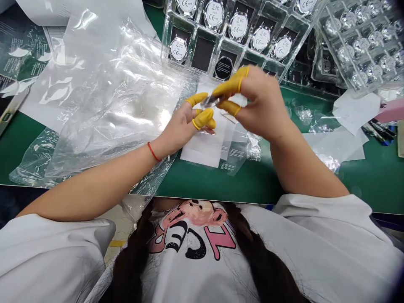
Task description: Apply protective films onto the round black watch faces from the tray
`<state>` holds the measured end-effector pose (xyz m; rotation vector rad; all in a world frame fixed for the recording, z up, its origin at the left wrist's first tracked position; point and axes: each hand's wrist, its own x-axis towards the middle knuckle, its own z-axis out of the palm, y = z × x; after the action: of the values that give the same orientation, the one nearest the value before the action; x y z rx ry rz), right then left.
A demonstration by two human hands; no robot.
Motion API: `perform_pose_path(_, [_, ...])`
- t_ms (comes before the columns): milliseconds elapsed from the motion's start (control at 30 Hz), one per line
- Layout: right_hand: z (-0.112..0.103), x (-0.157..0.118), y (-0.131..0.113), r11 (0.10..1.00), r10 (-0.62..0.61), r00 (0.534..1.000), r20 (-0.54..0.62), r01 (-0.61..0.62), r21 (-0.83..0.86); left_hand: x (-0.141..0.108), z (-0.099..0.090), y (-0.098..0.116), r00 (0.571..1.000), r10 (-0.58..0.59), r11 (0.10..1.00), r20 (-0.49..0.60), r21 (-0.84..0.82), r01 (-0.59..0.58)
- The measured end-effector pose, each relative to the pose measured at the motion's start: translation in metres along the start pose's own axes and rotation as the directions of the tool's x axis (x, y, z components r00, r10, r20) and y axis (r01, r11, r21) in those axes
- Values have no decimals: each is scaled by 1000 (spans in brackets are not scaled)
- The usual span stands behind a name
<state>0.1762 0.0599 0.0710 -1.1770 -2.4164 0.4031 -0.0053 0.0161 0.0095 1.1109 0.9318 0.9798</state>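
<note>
Both my left hand (184,126) and my right hand (257,103) wear yellow finger cots. My right thumb and fingers pinch a small shiny transparent piece (210,101); its exact form is blurred. My left thumb and fingertips curl around its other end, but I cannot tell whether they grip it. Beneath my hands lies a white paper card (202,147) on a clear plastic sleeve (236,162). A large crumpled clear plastic bag (107,97) spreads to the left of my left hand. A red string circles my left wrist (153,151).
Clear blister trays (217,31) holding round white CE-marked discs stand at the back, with another tray (360,42) at the back right. White paper scraps (356,111), pens (378,130) and plastic offcuts lie on the green work mat (252,187), which ends at a front edge.
</note>
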Motion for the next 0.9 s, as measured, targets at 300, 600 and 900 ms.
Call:
perform_pose_path(300, [26,-43,9,932,87,996,31,-92,350,-3,5,-14,987,8,996,163,82,-22])
perform_pose_path(600, [31,-50,-10,998,27,1000,-5,-27,52,-2,-2,-22,946,169,952,275,204,-229])
perform_pose_path(900, [29,-49,-10,998,6,1000,19,-7,55,-3,-1,-20,951,199,889,235,366,-276])
